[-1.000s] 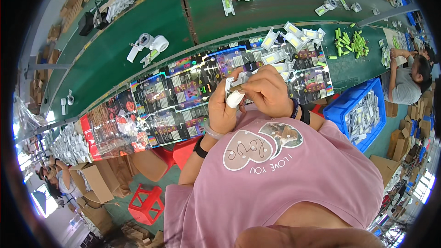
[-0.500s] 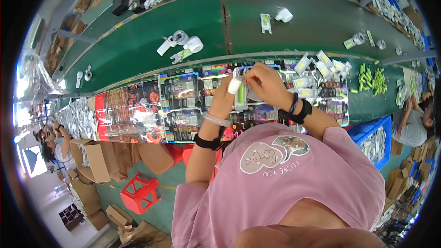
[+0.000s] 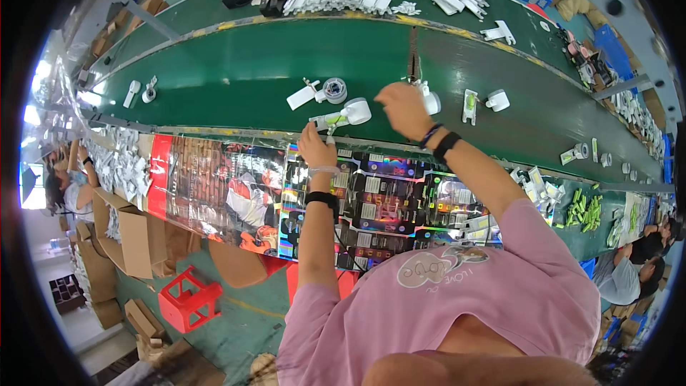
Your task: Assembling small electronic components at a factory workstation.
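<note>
My left hand [image 3: 316,150] is at the near edge of the green belt, index finger and thumb apart, with a white wrap on the thumb. Just beyond its fingertips lies a white handheld device [image 3: 355,111] with a round head and a green cell in its open handle. My right hand [image 3: 404,109] hovers over the belt, fingers loosely bent toward the left, with nothing visible between them. Right behind it stands another white round-headed part [image 3: 431,100], partly hidden by the hand. A white piece with a round, open end [image 3: 334,91] lies beyond the first device.
Dark printed sheets under clear film [image 3: 386,204] cover my bench. White casings [image 3: 536,189] and a pile of green cells [image 3: 584,211] lie to the right. More white parts [image 3: 469,107] sit along the belt [image 3: 243,78]. A red stool [image 3: 189,300] stands on the floor at left.
Both hands have parted and moved off the piece with the green cell that they held together. The left went toward the device on the belt, the right out over the belt. The view has shifted.
</note>
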`<state>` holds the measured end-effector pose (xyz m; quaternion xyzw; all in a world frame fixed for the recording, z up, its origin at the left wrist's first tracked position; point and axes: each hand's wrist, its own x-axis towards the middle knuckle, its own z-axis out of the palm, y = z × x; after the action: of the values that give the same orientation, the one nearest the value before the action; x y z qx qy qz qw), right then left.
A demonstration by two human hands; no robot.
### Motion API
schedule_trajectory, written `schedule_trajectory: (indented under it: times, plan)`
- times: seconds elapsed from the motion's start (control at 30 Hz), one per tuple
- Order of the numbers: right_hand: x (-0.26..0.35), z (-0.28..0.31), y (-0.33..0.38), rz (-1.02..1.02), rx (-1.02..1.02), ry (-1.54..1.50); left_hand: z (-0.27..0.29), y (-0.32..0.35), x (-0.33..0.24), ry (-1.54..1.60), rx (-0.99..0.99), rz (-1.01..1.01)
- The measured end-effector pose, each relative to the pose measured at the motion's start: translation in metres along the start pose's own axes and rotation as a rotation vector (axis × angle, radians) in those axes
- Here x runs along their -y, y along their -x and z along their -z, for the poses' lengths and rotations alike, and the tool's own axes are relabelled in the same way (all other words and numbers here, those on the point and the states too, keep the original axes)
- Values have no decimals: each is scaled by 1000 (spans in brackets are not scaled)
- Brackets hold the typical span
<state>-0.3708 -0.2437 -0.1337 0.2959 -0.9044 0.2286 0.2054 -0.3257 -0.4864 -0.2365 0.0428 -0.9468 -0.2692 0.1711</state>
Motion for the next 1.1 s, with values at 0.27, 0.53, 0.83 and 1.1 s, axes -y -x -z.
schedule_trajectory:
  times: [0.27,0.53,0.83,1.1]
  plan:
    - [56,-84,-38,209,468,229,13,23,-7,257,20,99]
    - [93,48,6,-338,685,-1139,96,54,-53,1075,460,237]
    - [119,173,102,-612,656,-1526,146,117,-159,1416,823,218]
    - [155,237,152,-297,405,-619,224,86,-235,702,1133,-30]
